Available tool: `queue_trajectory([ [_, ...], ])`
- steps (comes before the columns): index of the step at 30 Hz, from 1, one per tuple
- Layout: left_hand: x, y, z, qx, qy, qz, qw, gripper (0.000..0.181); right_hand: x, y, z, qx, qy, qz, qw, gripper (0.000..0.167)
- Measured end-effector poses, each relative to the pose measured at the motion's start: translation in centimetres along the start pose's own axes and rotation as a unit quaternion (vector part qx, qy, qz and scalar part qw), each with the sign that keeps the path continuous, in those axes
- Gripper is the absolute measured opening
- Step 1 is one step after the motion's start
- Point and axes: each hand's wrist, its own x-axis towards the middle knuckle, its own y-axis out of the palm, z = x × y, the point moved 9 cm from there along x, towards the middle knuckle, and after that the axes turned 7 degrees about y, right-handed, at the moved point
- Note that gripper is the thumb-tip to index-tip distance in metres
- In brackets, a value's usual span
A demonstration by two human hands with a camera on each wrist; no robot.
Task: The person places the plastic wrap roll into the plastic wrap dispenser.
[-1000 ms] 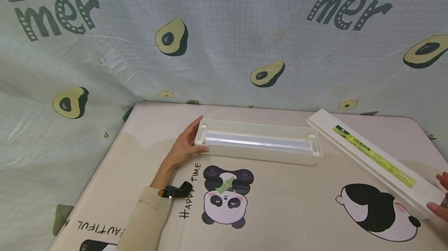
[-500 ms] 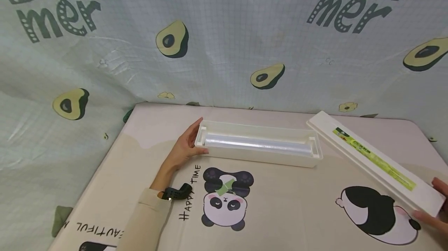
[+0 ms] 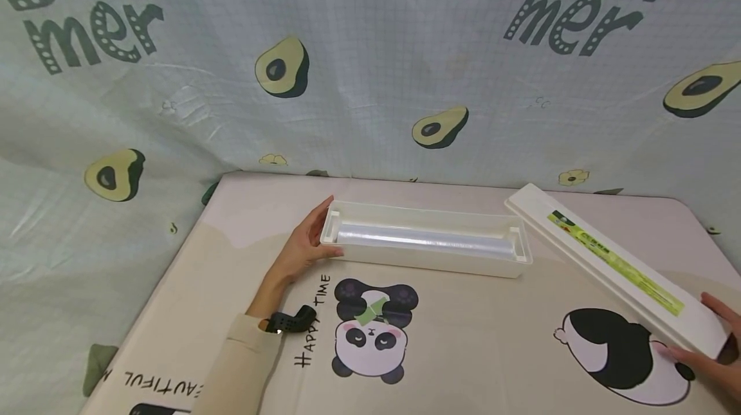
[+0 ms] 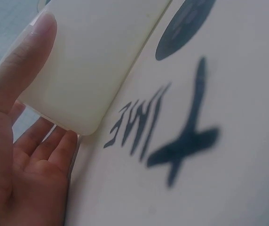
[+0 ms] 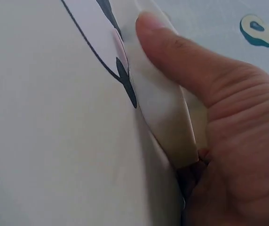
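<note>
Beige panda-print tablecloth (image 3: 475, 338).
Left hand (image 3: 301, 245), half-curled, grips long white plastic box (image 3: 428, 261); right hand (image 5: 238, 122) likewise grips green-labelled white plastic lid (image 3: 617, 271).

Smooth, low-sheen white plastic is seen in the box (image 3: 428, 260) at frame centre and the lid (image 3: 604, 270) at right. Bright streaks are reflected by the glossy film roll (image 3: 425, 240). The table cover (image 3: 463, 325), lower centre, is finished smooth and matt; creased, faintly shiny sheeting (image 3: 359, 67) is seen across the top.
</note>
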Motion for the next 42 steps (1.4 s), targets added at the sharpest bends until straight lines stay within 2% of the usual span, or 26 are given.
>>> queue_trajectory([
  [5,-0.1,-0.1,-0.1,0.003,-0.005,-0.003,1.0,0.1,0.2,0.3,0.2,-0.013,0.007,0.013,0.9998,0.127],
  [13,-0.2,-0.1,-0.1,-0.001,-0.019,-0.005,0.9998,0.101,-0.1,-0.3,0.5,0.027,0.012,-0.009,0.9995,0.12],
  [21,-0.3,0.4,-2.5,-0.002,-0.02,-0.003,0.9998,0.099,0.0,-0.4,0.3,0.0,0.034,-0.007,0.9994,0.121],
  [29,-0.1,-0.1,-0.2,-0.007,-0.017,-0.006,0.9998,0.101,0.4,-0.5,0.1,0.031,0.016,-0.015,0.9993,0.11],
  [35,-0.1,-0.3,0.0,0.001,-0.01,-0.007,0.9999,0.1,0.5,-1.0,0.1,0.091,0.01,-0.035,0.9951,0.104],
  [42,-0.2,-0.4,0.1,0.006,-0.008,-0.008,0.9999,0.099,0.6,-1.5,0.6,0.111,0.014,-0.04,0.9929,0.101],
])
